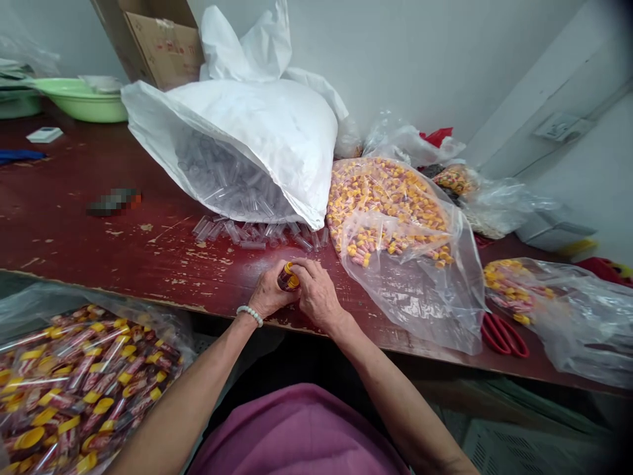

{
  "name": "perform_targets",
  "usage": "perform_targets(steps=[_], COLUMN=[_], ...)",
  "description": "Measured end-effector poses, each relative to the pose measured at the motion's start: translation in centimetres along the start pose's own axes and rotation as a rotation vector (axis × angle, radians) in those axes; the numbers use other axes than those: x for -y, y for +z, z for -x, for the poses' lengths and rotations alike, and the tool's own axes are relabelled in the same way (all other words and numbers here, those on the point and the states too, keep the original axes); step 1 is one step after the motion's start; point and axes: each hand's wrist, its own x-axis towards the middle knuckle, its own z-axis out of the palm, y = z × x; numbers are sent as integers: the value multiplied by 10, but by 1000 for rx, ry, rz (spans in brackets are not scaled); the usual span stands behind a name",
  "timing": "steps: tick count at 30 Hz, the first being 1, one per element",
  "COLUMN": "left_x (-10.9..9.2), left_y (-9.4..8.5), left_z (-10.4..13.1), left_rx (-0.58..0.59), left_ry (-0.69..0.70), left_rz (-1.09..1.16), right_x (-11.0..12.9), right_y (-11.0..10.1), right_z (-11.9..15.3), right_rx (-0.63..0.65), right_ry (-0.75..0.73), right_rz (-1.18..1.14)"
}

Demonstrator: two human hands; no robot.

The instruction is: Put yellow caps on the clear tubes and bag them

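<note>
Nearest, at left, we note a large plastic bag [93, 389] full of dark tubes with yellow caps, lying lower than the tabletop [163, 257].

At the near edge of the tabletop, around mid-scene, the left hand [270, 290] and right hand [317, 290] meet around a small yellow-capped tube [287, 279]. Left fingers: curled narrowly about its side. Right fingers: bent over the far side and against it, grip close. A second yellow part shows beside the cap; we cannot tell whether it belongs to another tube.

Just beyond, clear empty tubes [252, 234] lie loose before the open mouth of a white sack [270, 112]. Right of the sack we see a clear bag [390, 198] of small yellow-topped pieces; farther right and nearer, red loop handles [504, 335] sit by a smaller bag [524, 293]. Far left: a green basin [82, 99] and a cardboard box [165, 49].

Risks, our judgement: smooth round walls could let the tube slip through the fingers and drop off the near edge, as the grip sits so close to it. Uneven pressure might tilt the cap. A knock to the sack could roll loose tubes toward us.
</note>
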Motion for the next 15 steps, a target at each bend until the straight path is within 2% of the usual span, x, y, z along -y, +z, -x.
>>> perform_targets(steps=[4, 7, 9, 11, 13, 15], left_x=[-1, -1, -1, 0, 1, 2], left_y=[-1, -1, 0, 1, 2, 3], left_z=[0, 0, 1, 1, 0, 0], left_rx=[-14, -11, -10, -22, -34, -45], left_ry=[14, 19, 30, 40, 42, 36], left_rz=[-27, -40, -43, -42, -42, -47], right_x=[3, 4, -5, -25, -59, -96], right_y=[1, -9, -22, -39, -54, -61], right_z=[-8, -13, -6, 9, 27, 41], right_rx=[32, 13, -140, -356, -536, -604], right_ry=[30, 18, 15, 76, 231, 460], right_rz=[-5, -72, -161, -217, -201, -132])
